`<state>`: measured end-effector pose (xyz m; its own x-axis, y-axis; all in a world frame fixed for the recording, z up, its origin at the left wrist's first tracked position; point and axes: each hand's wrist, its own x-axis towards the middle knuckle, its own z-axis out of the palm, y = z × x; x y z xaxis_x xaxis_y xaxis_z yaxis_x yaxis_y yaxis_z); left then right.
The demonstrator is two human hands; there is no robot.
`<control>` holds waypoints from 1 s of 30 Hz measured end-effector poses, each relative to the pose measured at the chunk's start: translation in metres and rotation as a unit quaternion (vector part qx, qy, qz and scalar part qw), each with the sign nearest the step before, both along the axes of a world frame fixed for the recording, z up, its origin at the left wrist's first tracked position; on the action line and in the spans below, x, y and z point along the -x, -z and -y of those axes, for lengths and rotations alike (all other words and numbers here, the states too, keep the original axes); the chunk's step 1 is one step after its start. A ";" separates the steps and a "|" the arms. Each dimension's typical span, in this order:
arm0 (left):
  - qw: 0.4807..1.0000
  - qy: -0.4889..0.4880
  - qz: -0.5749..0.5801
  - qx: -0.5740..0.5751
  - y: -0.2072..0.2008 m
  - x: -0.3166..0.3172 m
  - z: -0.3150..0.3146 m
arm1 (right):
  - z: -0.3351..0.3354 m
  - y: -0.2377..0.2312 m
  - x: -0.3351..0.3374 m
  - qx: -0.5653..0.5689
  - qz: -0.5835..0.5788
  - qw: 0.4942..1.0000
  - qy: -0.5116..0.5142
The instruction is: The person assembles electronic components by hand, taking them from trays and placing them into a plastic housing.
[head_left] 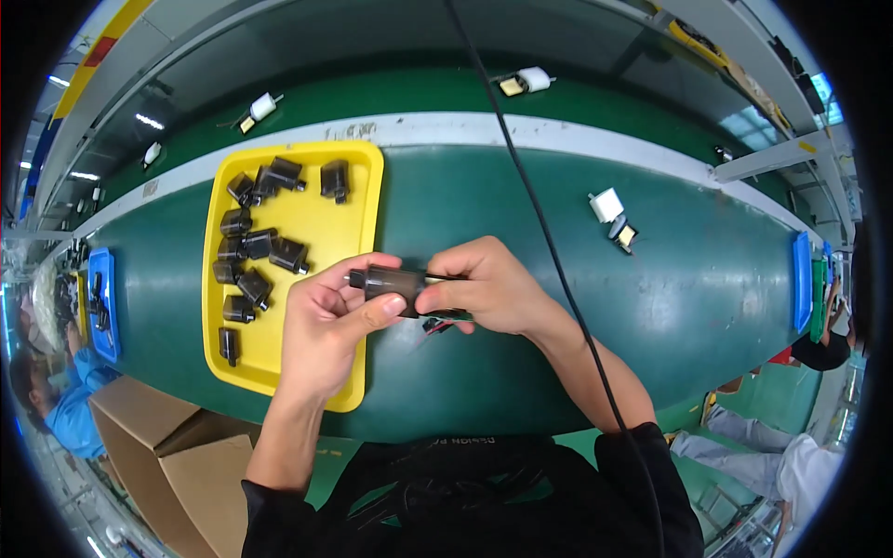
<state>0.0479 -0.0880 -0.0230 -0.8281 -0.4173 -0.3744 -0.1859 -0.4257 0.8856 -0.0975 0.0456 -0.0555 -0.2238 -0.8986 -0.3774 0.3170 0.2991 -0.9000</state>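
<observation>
My left hand is closed around a dark, see-through plastic housing with a short stub at its left end. From the right, my right hand pinches a small circuit board with wires at the housing's open end. Fingers cover much of the board, and I cannot tell how far it sits inside. Both hands are above the green table, just right of a yellow tray. Several similar dark housings lie in that tray.
A white part with a small board lies on the table to the right. Similar white parts rest on the green strip beyond the pale rail. A black cable hangs across the view. An open cardboard box stands at lower left. Other people are at both sides.
</observation>
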 end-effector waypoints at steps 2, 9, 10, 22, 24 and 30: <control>0.999 -0.003 -0.045 0.019 0.003 0.011 0.009 | 0.008 -0.003 0.005 0.013 0.013 1.000 0.001; 0.977 -0.028 -0.006 0.210 0.017 0.013 0.009 | -0.001 0.007 0.040 0.102 -0.236 0.963 0.080; 0.940 -0.052 0.033 0.337 0.017 -0.001 0.015 | -0.005 0.000 0.057 0.086 -0.377 0.918 0.091; 0.657 -0.044 0.253 0.709 0.056 -0.080 0.056 | -0.081 0.044 0.275 -0.377 -0.600 0.637 0.303; 0.667 -0.066 0.268 0.692 0.053 -0.080 0.057 | -0.063 0.040 0.262 -0.370 -0.690 0.550 0.290; 0.674 -0.089 0.209 0.703 0.058 -0.083 0.065 | 0.017 0.021 0.237 -0.475 -0.637 0.586 0.158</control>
